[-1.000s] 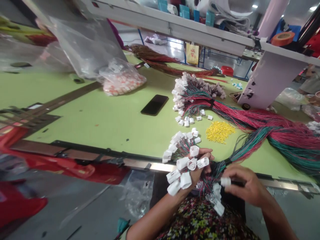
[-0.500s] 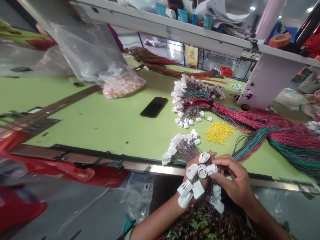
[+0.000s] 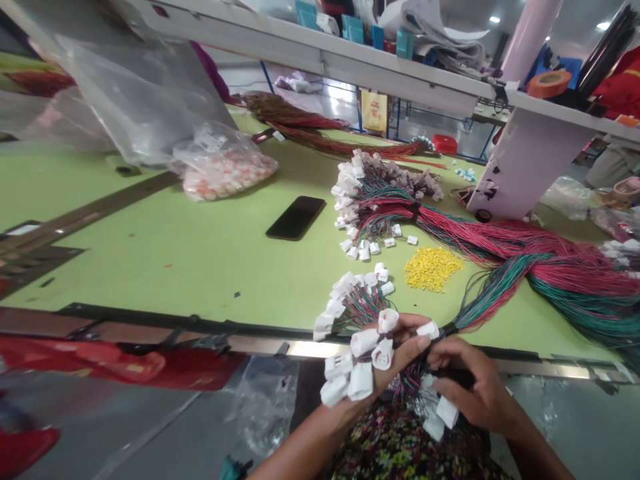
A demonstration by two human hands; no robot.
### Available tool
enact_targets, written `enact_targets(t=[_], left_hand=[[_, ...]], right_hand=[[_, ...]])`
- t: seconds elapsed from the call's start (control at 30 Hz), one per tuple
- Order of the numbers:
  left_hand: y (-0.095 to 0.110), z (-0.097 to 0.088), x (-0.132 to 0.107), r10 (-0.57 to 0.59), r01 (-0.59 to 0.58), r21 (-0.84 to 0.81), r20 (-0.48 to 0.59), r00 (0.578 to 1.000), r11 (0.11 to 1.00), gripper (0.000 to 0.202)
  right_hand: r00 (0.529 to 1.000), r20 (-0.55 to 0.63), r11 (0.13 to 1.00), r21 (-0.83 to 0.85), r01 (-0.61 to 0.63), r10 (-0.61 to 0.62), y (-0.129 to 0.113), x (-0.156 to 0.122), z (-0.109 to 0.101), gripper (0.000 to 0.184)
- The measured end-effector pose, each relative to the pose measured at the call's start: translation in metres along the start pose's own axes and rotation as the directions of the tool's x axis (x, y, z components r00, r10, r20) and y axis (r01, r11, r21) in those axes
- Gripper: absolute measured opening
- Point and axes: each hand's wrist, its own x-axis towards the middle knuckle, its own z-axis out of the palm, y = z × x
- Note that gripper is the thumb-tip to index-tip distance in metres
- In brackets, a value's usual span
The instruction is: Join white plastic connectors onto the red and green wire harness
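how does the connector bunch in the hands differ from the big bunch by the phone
The held bunch is gripped in the left hand, with the right hand closed on its wires; the big bunch lies on the green table beside the phone, no hand on it. The held bunch shows few connectors, the big bunch many. Both have white connectors on red and green wires.

A fanned cluster of white connectors on red-green wires, held over the table's edge.
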Motion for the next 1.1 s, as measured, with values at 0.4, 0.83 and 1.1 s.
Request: enact_targets(t=[0.4, 0.83, 1.1], left_hand=[[-0.009, 0.008, -0.001, 0.078, -0.077, 0.015, -0.087, 0.993, 0.997, 0.015], [-0.012, 0.006, 0.001, 0.047, -0.046, 0.013, -0.107, 0.993, 0.999, 0.018], [-0.013, 0.005, 0.002, -0.038, 0.032, -0.057, -0.110, 0.993, 0.998, 0.022]], right_hand=[[0.990, 0.106, 0.985, -0.138, 0.107, -0.093, 0.001, 0.021, -0.022, 0.019], [1.000, 0.014, 0.689, -0.725, 0.001, 0.013, 0.059, 0.077, -0.051, 0.024], [1.000, 0.019, 0.781, -0.625, 0.001, 0.015, 0.062, 0.077, -0.050, 0.016]])
